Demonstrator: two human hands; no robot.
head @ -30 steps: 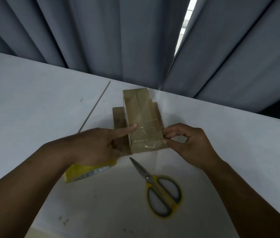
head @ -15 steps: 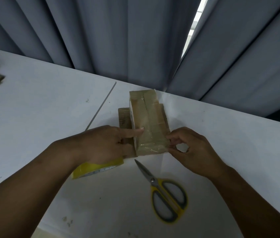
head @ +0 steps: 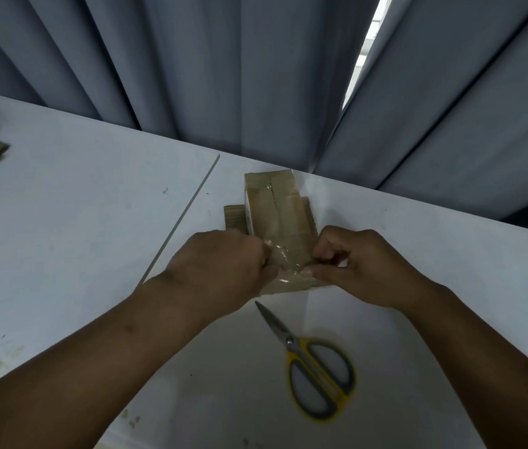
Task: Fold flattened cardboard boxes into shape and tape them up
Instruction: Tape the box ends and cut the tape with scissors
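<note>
Light, stiff-walled, slick where taped — small cardboard box (head: 277, 205) mid white table (head: 94, 228). Near corner gripped by left hand (head: 223, 270), clear tape (head: 281, 256) pinched by right hand (head: 363, 267) — best held by bare edges.

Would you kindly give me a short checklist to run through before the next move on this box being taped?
1. Box steady on the table: ok. The left hand and right hand both grip its near end.
2. Tape along the top seam: ok. A glossy strip runs over it.
3. Tape end smoothed over the near edge: not ok. It looks wrinkled between the fingers.
4. Scissors handy: ok. They lie closed on the table, just nearer than the box, untouched.
5. Far end sealed: cannot tell. It is hidden from this view.
</note>
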